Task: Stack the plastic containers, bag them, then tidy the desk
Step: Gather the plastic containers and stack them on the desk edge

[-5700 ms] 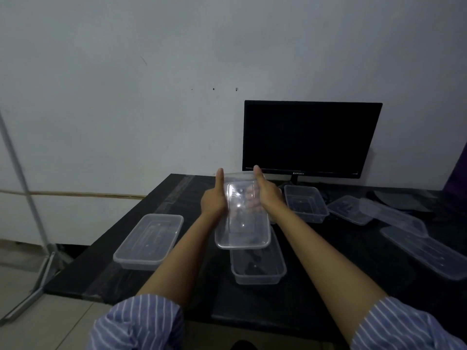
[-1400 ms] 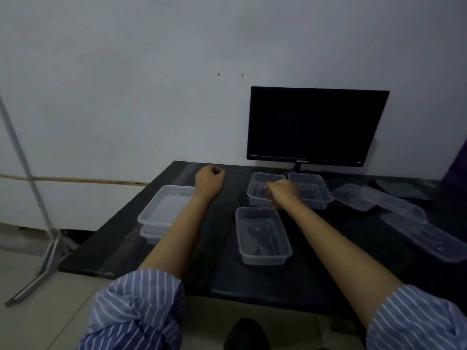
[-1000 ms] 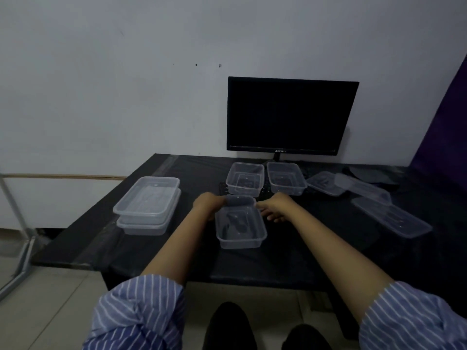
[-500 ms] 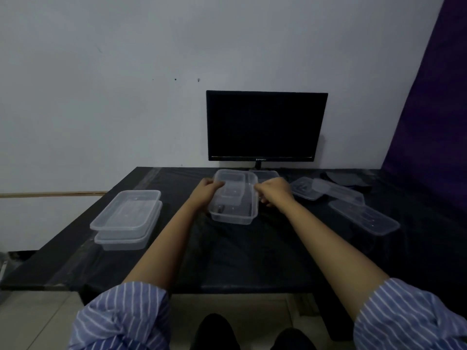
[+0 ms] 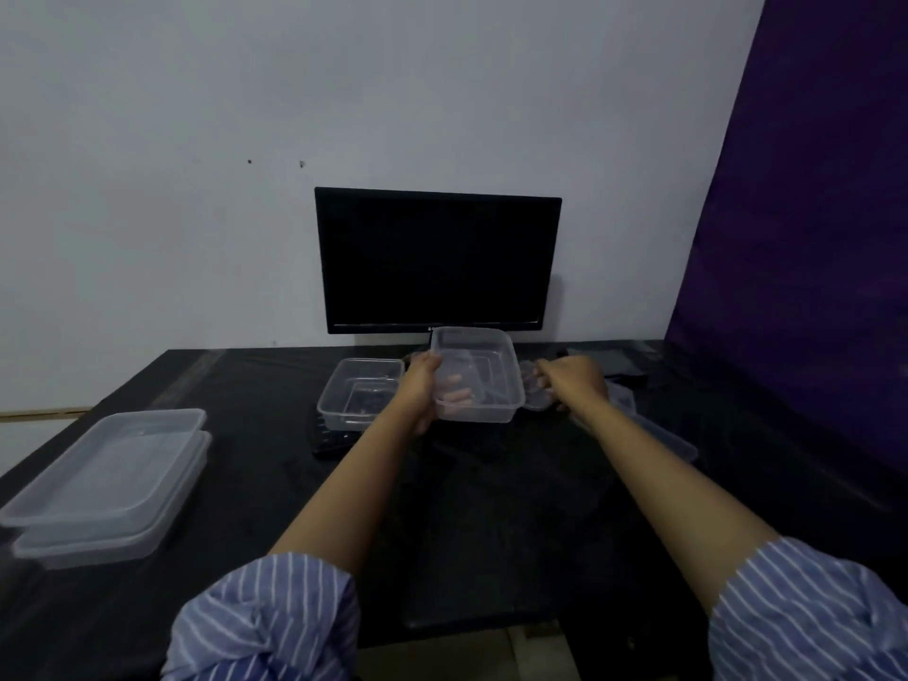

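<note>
Nearest the camera, two blue-and-white striped rolled sleeves [image 5: 275, 616] are seen at the lower edge, with bare forearms extended over the black worktop [image 5: 516, 508]. At the near left edge of the worktop, a stack of two clear rectangular plastic containers [image 5: 105, 484] is placed, mouths down, with the long axis running from near-left to far-right.

Further out, near the centre, the left hand [image 5: 417, 393] is closed on a clear rectangular plastic container held aloft [image 5: 479, 376]; its grip is clamped on the left wall, with the fingers visible through the plastic on the underside. This container is raised clear of the worktop and tilted, its mouth facing up and toward the camera and its long axis running away from the camera. Just to its left, another clear open-topped plastic container [image 5: 361, 391] is rested on the worktop, mouth up.

The right hand [image 5: 572, 380] is positioned just right of the held container, over flat clear plastic lids [image 5: 653, 432]; its fingers are curled, but whether its grip is clamped on anything cannot be told.

At the far edge, a black computer monitor [image 5: 437, 260] is stood against the white wall [image 5: 196, 140].
</note>
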{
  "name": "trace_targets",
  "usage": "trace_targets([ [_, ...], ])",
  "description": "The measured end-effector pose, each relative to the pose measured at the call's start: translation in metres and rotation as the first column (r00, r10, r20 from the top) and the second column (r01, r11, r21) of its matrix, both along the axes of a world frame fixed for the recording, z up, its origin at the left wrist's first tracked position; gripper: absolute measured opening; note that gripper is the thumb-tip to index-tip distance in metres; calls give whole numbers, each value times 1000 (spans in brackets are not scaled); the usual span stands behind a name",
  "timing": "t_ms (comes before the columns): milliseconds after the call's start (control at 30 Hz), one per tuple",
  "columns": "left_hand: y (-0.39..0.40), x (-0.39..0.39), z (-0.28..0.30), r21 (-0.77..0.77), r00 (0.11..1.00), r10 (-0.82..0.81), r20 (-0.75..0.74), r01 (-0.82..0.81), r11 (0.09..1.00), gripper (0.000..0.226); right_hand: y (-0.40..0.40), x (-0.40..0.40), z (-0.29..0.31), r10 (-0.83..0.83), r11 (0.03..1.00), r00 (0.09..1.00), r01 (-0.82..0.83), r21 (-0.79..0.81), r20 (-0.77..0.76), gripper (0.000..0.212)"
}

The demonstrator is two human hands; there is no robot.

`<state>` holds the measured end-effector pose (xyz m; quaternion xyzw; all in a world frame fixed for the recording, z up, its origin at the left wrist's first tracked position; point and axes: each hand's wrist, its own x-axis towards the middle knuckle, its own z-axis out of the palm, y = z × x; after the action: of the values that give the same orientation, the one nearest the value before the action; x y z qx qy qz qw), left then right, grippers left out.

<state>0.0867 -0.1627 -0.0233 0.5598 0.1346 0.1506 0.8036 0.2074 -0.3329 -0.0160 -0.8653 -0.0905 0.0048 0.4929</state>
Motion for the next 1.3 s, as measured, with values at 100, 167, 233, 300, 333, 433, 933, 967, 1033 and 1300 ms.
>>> trace_targets([
  [100, -7, 21, 1, 0, 1000, -3, 13, 3, 1000, 27, -21, 24, -16, -45, 987, 999, 47, -153, 14, 17],
  [167, -8, 31, -1, -3, 1000, 1, 12, -1, 1000, 29, -32, 34, -28, -46, 975, 998, 53, -216, 37, 18],
  [233, -9, 43, -3, -7, 1000, -2, -3, 2, 1000, 35, -39, 43, -35, -50, 963, 997, 62, -261, 54, 22],
  [300, -8, 52, -5, -13, 1000, -11, -20, 11, 1000, 36, -42, 53, -39, -66, 939, 992, 99, -330, 110, 30],
  [333, -8, 56, -5, -18, 1000, -16, -24, 16, 1000, 36, -42, 57, -41, -63, 917, 988, 114, -382, 143, 33],
  [433, -4, 69, -9, -20, 999, -35, -33, 35, 999, 42, -41, 68, -50, -4, 863, 975, 116, -491, 222, 36],
  [933, 11, 90, -15, 8, 999, 50, -15, -50, 999, 40, -45, 94, -40, 186, 828, 724, 249, -503, 665, 21],
  [967, 13, 90, -14, 17, 998, 63, 1, -63, 998, 40, -44, 93, -33, 189, 849, 671, 255, -462, 717, 19],
  [1033, 15, 89, -14, 33, 994, 103, 38, -104, 994, 41, -38, 86, -15, 136, 921, 592, 219, -321, 795, 14],
  [1300, 30, 65, -4, 6, 973, 207, 101, -209, 978, 33, 10, 47, 46, -140, 973, 680, -41, 228, 720, 21],
])
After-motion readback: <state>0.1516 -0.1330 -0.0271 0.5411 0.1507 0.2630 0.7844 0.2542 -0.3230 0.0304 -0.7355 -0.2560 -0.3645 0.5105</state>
